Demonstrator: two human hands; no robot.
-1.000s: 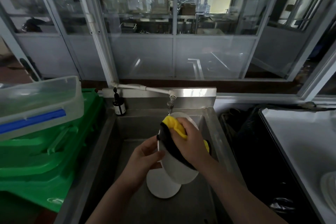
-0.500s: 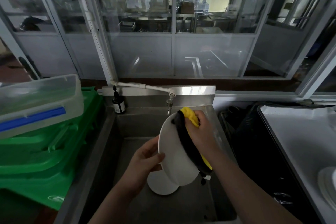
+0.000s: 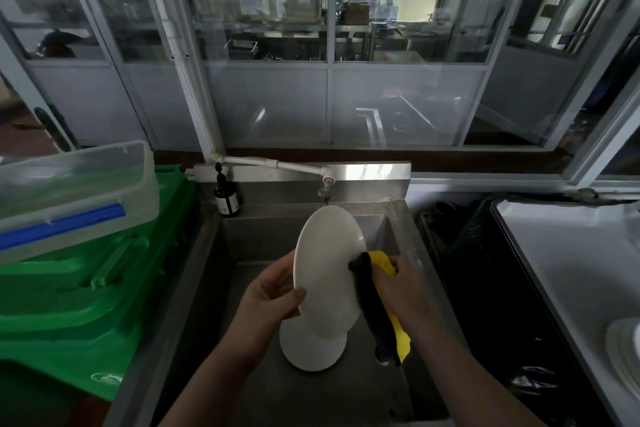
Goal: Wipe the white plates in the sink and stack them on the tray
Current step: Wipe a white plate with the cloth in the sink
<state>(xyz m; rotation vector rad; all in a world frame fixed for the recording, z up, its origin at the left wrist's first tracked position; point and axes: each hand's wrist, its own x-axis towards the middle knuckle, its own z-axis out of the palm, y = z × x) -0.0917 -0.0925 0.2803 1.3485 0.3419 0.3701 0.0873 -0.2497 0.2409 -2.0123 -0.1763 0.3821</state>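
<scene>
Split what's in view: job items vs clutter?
Job: white round plate held upright; left hand; right hand; yellow-and-black cloth; second white plate lying in the steel sink; white tray.
Clutter: dark small bottle; green plastic crates; clear lidded tub.

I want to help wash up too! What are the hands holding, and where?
The left hand pinches the round white plate by its left rim. The right hand grips the yellow-and-black cloth against the plate's right edge.

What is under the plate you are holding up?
Another white plate lies flat on the sink floor, right below the held plate. Its top part is covered by the held plate, so anything lying there cannot be seen.
</scene>
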